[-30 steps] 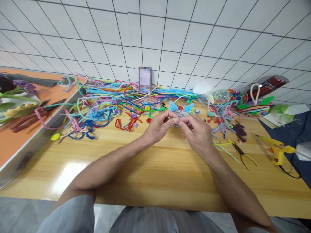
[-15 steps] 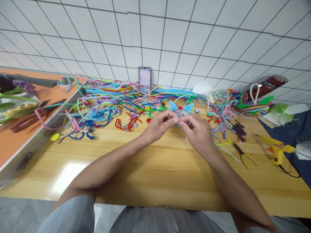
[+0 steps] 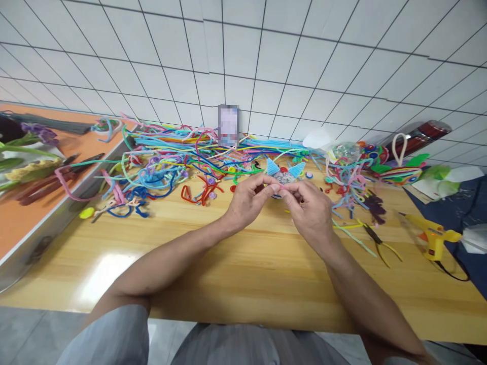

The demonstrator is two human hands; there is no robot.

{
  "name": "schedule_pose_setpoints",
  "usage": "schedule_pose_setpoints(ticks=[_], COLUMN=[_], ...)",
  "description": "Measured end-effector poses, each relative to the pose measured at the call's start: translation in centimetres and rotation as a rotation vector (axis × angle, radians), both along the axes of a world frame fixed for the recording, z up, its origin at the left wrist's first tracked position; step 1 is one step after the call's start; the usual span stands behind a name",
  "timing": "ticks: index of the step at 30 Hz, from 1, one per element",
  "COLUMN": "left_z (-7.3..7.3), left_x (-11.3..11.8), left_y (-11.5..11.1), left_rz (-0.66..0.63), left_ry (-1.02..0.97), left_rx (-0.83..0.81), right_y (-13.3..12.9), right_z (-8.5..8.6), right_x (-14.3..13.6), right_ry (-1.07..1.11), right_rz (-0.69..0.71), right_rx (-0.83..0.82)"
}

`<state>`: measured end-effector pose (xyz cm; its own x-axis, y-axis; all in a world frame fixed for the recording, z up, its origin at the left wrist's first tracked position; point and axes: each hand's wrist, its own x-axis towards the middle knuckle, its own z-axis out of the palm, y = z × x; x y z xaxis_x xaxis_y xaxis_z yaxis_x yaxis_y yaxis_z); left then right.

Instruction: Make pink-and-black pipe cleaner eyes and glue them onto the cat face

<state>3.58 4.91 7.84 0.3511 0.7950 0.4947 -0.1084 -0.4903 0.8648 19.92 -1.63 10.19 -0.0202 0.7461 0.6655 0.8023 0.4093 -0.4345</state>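
Between the fingertips of both hands is a small pink pipe cleaner, mostly hidden by the fingers. My left hand pinches it from the left, thumb against forefinger. My right hand is closed on it from the right, the fingertips nearly meeting. Just behind the hands sits a round grey craft piece with two light-blue pointed ears and a red spot on top. Its lower part is covered by my fingers.
Tangled coloured pipe cleaners lie along the wall, where a phone leans. To the right are yellow-handled pliers, a yellow glue gun and a multicoloured craft piece. A raised grey-edged tray borders the left side.
Both hands keep their pinch at almost the same spot. The right hand's fingers have shifted very slightly, and the view has moved a little.
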Motion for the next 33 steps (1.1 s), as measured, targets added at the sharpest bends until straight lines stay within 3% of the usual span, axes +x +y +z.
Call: schedule_pose_setpoints(ticks=[4,10,20,24,29,33], left_z=[-0.2,0.6,-0.4,0.2,0.7,0.3], left_x=[0.2,-0.4,0.3,0.0,-0.4,-0.2], left_y=[0.2,0.6,0.3,0.6,0.9,0.7], left_rz=[-0.087,-0.010,-0.073,-0.147,-0.070,-0.066], left_ry=[-0.009,0.139,-0.044,-0.002,0.088,0.013], left_rx=[-0.098,0.184,-0.213,-0.166,0.043,-0.079], right_y=[0.2,0.4,0.4,0.4,0.4,0.4], right_z=[-0.1,-0.5,-0.3,0.0,0.3,0.2], right_x=[0.5,1.0,0.4,0.8,0.9,0.5], right_ry=[-0.016,-0.148,-0.027,0.010,0.042,0.080], right_rz=[0.007,0.024,0.011,0.031,0.059,0.046], right_rx=[-0.031,0.014,-0.006,-0.066,-0.107,-0.108])
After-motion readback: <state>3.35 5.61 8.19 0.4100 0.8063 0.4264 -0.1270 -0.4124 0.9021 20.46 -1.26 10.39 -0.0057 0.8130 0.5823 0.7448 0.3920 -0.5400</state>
